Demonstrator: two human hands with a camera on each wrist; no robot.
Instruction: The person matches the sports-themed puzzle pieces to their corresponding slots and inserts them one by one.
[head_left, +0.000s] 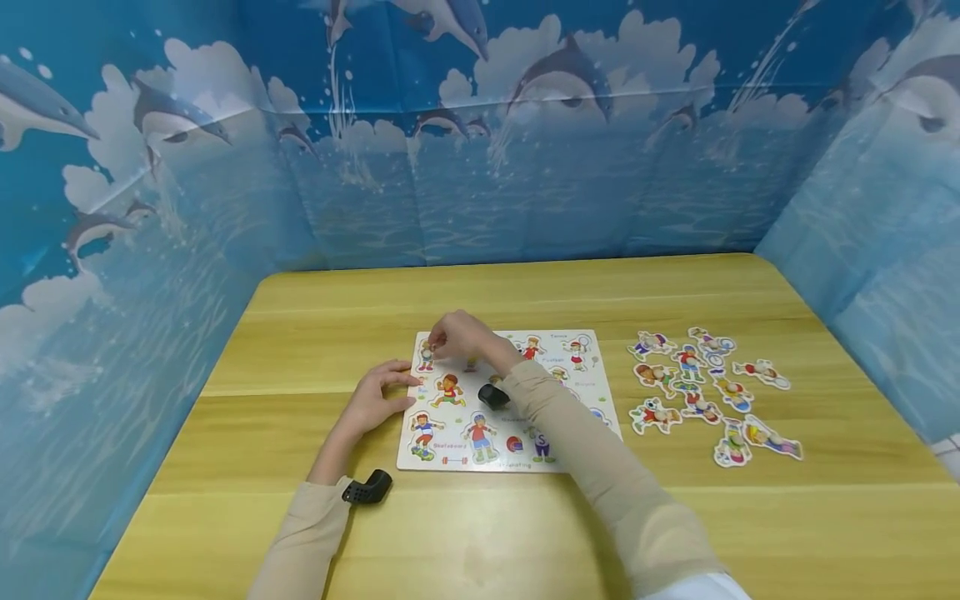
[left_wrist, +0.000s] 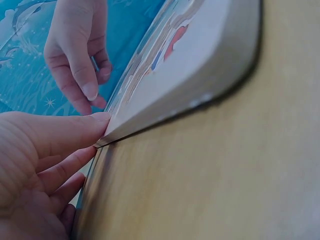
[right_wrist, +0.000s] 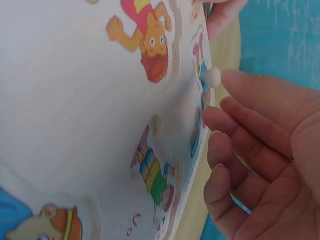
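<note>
On the middle of the wooden table (head_left: 300, 533) lies a flat puzzle board (head_left: 517, 454) printed with cartoon children. The left hand (head_left: 375, 402) rests beside the board's left edge, its fingers nearly straight and its thumb tip pressed against the rim, as the left wrist view shows; it grips nothing. The right hand (head_left: 461, 335) reaches across to the board's far left corner, where its fingertips sit at the small white knob (right_wrist: 212, 77) of a figure piece (head_left: 426, 354) lying in its recess. Whether the knob is actually pinched cannot be told: in the right wrist view the fingers are curled close beside it, and a gap shows. To the right of the board, well apart from it, loose cut-out figures (head_left: 708, 392) are scattered on the tabletop.

The figure piece is probably thin, stiff and light, and fits closely in its recess. The knob is the natural place to take hold; a straight upward lift, with the other hand steadying the board, should keep the piece from jamming.
</note>
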